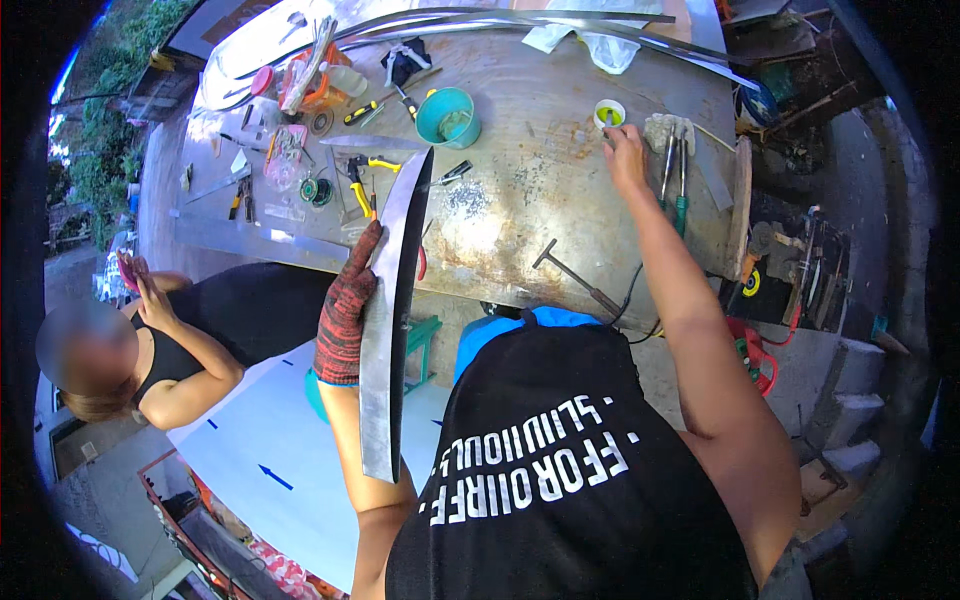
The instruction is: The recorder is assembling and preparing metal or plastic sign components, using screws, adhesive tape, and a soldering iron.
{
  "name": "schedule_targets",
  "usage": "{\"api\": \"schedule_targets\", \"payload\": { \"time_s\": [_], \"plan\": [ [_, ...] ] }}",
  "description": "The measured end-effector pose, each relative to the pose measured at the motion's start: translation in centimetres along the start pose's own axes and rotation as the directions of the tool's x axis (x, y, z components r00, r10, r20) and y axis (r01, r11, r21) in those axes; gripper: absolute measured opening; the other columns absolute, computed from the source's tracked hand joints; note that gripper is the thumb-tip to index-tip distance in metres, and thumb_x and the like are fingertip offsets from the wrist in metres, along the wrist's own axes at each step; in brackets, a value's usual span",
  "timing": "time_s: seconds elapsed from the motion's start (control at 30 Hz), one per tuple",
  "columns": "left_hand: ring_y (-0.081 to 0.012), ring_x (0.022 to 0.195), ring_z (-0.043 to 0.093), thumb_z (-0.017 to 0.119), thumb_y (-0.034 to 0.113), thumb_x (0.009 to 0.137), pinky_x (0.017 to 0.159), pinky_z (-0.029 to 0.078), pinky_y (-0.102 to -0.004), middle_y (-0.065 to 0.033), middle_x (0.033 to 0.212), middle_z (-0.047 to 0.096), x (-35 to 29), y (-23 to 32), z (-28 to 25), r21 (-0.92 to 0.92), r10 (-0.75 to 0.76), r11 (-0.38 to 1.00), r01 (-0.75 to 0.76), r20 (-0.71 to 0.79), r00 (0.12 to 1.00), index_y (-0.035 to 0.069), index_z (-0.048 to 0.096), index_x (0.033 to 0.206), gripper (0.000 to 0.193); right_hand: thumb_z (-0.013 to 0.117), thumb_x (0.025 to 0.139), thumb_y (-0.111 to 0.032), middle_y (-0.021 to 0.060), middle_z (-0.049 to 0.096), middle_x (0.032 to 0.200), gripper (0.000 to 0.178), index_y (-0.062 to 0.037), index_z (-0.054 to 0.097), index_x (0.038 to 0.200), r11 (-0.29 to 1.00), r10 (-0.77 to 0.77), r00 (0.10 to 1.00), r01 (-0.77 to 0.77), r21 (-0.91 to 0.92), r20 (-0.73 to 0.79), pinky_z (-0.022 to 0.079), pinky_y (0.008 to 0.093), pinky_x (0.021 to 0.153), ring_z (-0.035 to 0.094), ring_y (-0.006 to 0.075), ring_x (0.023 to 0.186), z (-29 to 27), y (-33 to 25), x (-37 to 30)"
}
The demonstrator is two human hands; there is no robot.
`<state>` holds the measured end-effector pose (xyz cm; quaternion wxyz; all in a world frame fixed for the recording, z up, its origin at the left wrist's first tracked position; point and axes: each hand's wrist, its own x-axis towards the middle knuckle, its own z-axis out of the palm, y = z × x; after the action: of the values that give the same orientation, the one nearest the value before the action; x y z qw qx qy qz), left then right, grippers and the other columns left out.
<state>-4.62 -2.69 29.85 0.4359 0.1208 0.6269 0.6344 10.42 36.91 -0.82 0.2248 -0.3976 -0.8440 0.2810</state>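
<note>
The counter is filling the upper middle of the frame. One long curved metal strip is running from the counter's near edge down toward the lower centre. The left hand, wearing a dark red knit glove, is gripping the strip's left edge, fingers clamped around it. The right hand, bare, is reaching to the upper right, fingers together and dipping into one small white cup. One teal bowl is sitting left of the cup, well apart.
</note>
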Motion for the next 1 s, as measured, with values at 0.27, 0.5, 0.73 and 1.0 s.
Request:
{"api": "schedule_targets", "payload": {
  "time_s": [0.27,0.5,0.73,1.0],
  "plan": [
    [-0.0169,0.127,0.054,0.065,0.039,0.089,0.108,0.039,-0.0280,-0.0119,0.143,0.054,0.9,-0.8,-1.6,-0.028,-0.021,0.999,0.022,0.036,0.999,0.000,0.034,0.154,0.082,0.067,0.086,-0.005,0.0166,0.065,0.099,0.014,-0.0028,0.070,0.100,0.992,-0.124,0.988,0.126,0.019,-0.090,0.052,0.0447,0.080,0.065,0.0386,0.094,0.0,1.0,1.8],
    [-0.0191,0.145,0.034,0.053,0.032,0.094,0.120,0.016,-0.0311,-0.0113,0.155,0.043,2.0,-1.5,-2.9,0.194,0.143,0.968,-0.161,0.104,0.984,-0.002,0.043,0.148,0.065,0.066,0.090,-0.009,0.0147,0.067,0.100,0.014,-0.0049,0.071,0.102,0.981,-0.187,0.966,0.194,0.023,-0.178,0.052,0.0416,0.081,0.066,0.0356,0.093,-4.9,-1.3,0.7],
    [-0.0194,0.145,0.034,0.053,0.029,0.095,0.120,0.018,-0.0302,-0.0121,0.156,0.042,2.4,-0.4,-2.8,0.156,0.081,0.982,-0.107,0.168,0.982,-0.002,0.043,0.149,0.063,0.069,0.089,-0.003,0.0118,0.069,0.100,0.012,-0.0029,0.072,0.100,0.945,-0.300,0.907,0.325,0.038,-0.294,0.053,0.0335,0.080,0.068,0.0282,0.091,-16.0,-12.0,-5.7],
    [-0.0182,0.143,0.037,0.052,0.024,0.094,0.118,0.022,-0.0278,-0.0111,0.154,0.043,3.2,0.0,-2.9,0.068,0.109,0.989,-0.135,0.297,0.949,-0.001,0.038,0.152,0.065,0.073,0.079,0.011,0.0132,0.070,0.097,0.022,-0.0009,0.073,0.098,0.818,-0.475,0.825,0.542,0.193,-0.305,0.054,0.0298,0.078,0.070,0.0236,0.089,-23.3,-21.7,-11.8]
  ]
}}
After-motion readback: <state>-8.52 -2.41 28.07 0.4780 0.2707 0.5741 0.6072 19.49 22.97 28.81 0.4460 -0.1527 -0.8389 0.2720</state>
